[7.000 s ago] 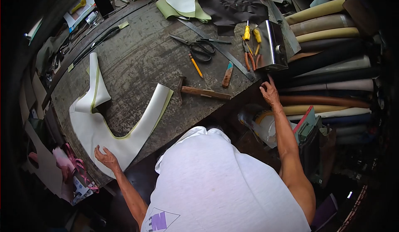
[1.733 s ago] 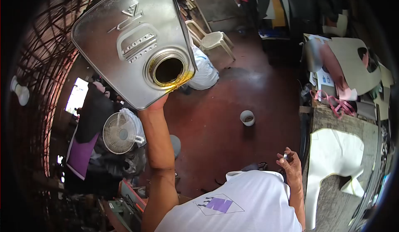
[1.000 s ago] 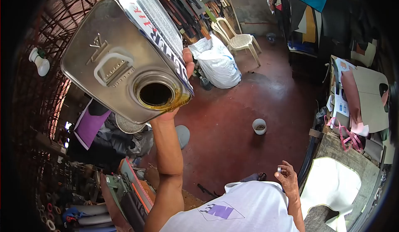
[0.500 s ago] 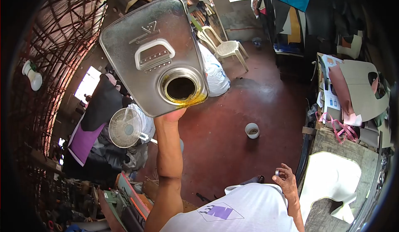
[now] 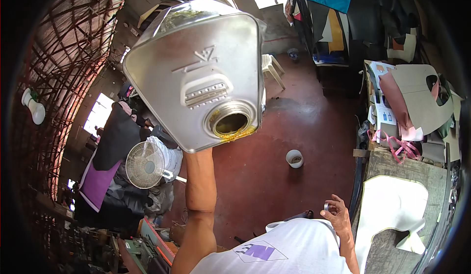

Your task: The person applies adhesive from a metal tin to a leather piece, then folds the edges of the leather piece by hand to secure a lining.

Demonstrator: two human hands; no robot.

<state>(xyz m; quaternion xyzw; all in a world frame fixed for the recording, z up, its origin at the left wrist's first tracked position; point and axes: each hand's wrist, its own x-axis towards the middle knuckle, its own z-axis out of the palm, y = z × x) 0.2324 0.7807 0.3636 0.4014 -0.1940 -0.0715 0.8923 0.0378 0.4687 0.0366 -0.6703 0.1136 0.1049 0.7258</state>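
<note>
A large rectangular metal can (image 5: pixel 162 87) is held up before me, its top face turned toward the camera. That face has a folding handle and a round open spout with yellow, glossy liquid smeared along its lower rim. My left forearm reaches up to the can's lower edge; my left hand holds it from below or behind, hidden by the can. My right hand (image 5: pixel 337 215) is low at the right, fingers curled, with a small silvery cap (image 5: pixel 326 206) between thumb and fingers. Its details are too small to make out.
On the right a wooden workbench (image 5: pixel 385 168) carries a white cut sheet (image 5: pixel 392 200), pink ribbon and papers. A white pot (image 5: pixel 295 158) stands on the red floor. A fan (image 5: pixel 145 165) is at left, and a plastic chair (image 5: pixel 273 70) is partly behind the can.
The can has tipped and shifted right and down in view, so its shiny side now shows above the top face. My left hand has gone out of sight behind it. My right hand has barely moved.
</note>
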